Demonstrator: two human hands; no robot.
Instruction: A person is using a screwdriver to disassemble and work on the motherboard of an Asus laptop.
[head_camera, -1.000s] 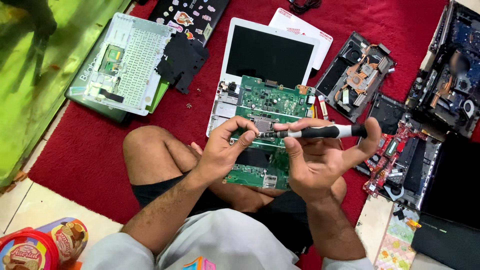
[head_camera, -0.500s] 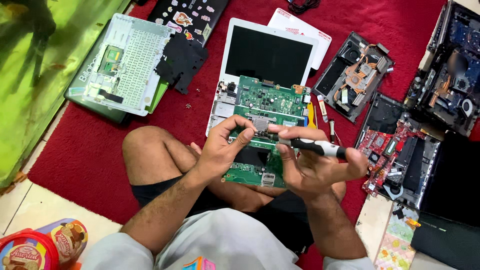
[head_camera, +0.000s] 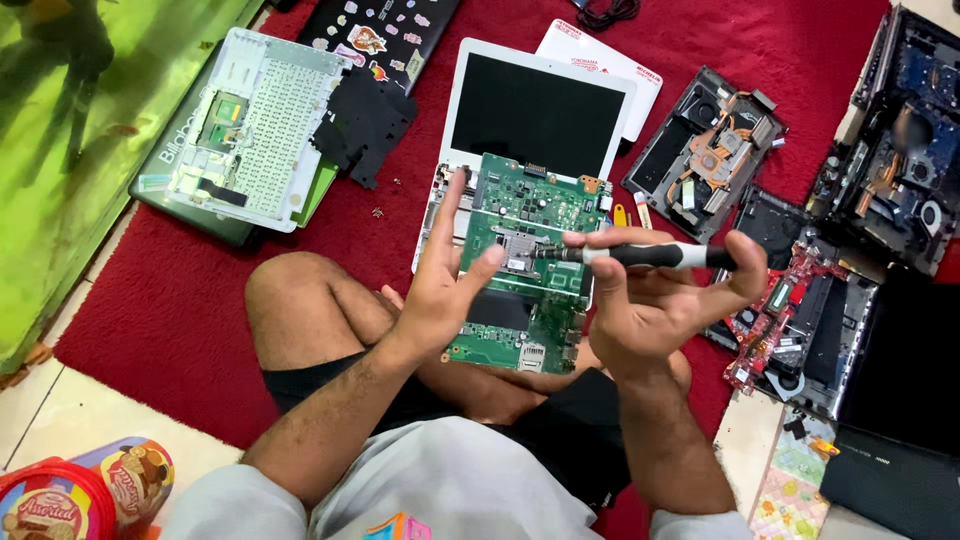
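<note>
Green circuit board (head_camera: 525, 262) now rests against the opened left hand (head_camera: 445, 285), fingers lifted off; the right hand (head_camera: 650, 300) has re-levelled the screwdriver (head_camera: 640, 256), grip closed round it.

Bare red carpet (head_camera: 170, 310) is lying open along its left edge — dismantled laptops (head_camera: 800, 330) are crowding the right edge, a white laptop (head_camera: 540, 110) and keyboard panel (head_camera: 262, 125) are blocking the far side.
</note>
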